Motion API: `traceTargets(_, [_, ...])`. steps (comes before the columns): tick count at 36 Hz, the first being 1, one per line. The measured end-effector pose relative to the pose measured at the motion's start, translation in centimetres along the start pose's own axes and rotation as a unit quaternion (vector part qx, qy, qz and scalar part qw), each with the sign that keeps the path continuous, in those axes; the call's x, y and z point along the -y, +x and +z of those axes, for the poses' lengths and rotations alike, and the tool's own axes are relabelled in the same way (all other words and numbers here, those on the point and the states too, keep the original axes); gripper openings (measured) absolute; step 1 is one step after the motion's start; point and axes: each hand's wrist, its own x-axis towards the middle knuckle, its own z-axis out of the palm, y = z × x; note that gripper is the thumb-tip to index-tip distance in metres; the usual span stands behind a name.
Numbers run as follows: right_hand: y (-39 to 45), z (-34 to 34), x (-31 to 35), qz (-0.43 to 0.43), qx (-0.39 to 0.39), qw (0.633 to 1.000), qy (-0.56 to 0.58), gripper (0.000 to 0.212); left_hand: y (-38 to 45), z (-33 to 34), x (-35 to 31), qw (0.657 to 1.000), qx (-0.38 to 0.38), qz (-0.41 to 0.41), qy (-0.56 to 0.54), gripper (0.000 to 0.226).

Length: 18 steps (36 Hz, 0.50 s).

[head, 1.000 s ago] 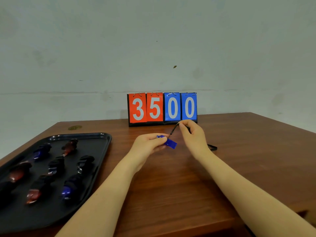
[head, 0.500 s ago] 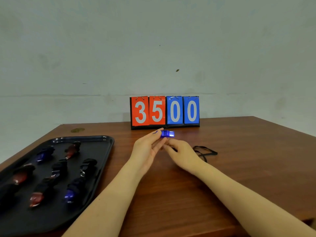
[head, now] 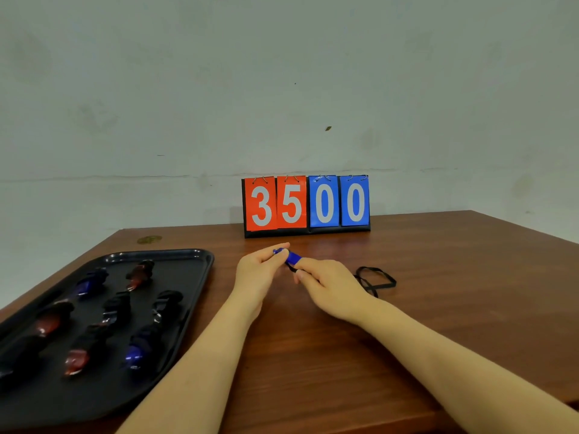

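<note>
— What are you wearing on your arms?

— Nothing to list: my left forearm (head: 203, 355) and my right forearm (head: 438, 349) both show bare, from the wrist down to the lower edge of the view.

— And the hands themselves?

— My bare left hand (head: 257, 274) and my bare right hand (head: 329, 286) are slim, with long, narrow fingers and smooth knuckles.

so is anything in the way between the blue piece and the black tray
Nothing visible does. The left hand and right hand pinch the blue piece over the table; only bare wood lies between it and the right rim of the black tray. The black cord lies right of the hands.
</note>
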Motion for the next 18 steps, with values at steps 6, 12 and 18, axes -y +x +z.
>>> traceTargets(6, [-0.1,-0.2,0.2,-0.014,-0.014,1.000,-0.004,0.015,0.1,0.1,0.1,1.000,-0.007,0.006,0.002,0.017])
traceTargets(12, [0.1,-0.8,-0.2,0.013,-0.062,0.997,0.032,0.016,0.1,0.0,0.0,1.000,-0.004,-0.008,-0.014,0.024])
traceTargets(18, [0.3,-1.3,-0.7,0.044,-0.096,0.993,0.057,0.017,-0.4,0.1,-0.4,0.999,0.041,-0.010,0.010,0.022])
